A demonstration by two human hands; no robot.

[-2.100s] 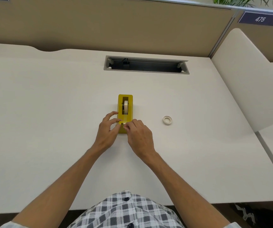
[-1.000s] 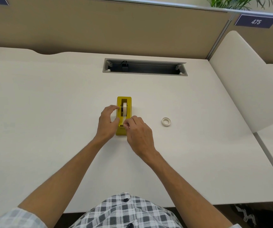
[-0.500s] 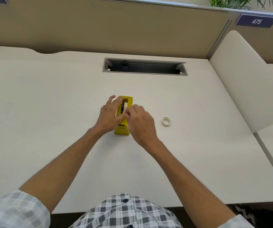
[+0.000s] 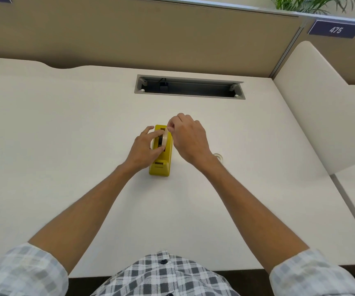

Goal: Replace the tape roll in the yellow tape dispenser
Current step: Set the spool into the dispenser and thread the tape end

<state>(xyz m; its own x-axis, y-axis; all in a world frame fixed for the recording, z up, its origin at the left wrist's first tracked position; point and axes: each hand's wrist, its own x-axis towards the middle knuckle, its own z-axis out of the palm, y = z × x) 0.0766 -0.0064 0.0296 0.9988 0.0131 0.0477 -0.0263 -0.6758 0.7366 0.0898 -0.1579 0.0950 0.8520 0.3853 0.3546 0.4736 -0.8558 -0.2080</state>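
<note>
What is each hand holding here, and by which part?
The right hand pinches the top edge of the tape roll seated in the yellow dispenser. The left hand grips the dispenser's left side.

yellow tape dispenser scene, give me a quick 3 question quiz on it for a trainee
1. True or false: the yellow tape dispenser lies tipped on its side.
2. Which hand pinches the top of the tape roll seated in the dispenser? A) left hand B) right hand C) neither
3. Fill in: the spare roll lies flat on the desk, partly hidden behind the right ____.

Key
1. False: it stands upright on its base, with the left hand steadying its side.
2. B: the right fingertips close on the roll's upper edge.
3. Wrist.
</note>
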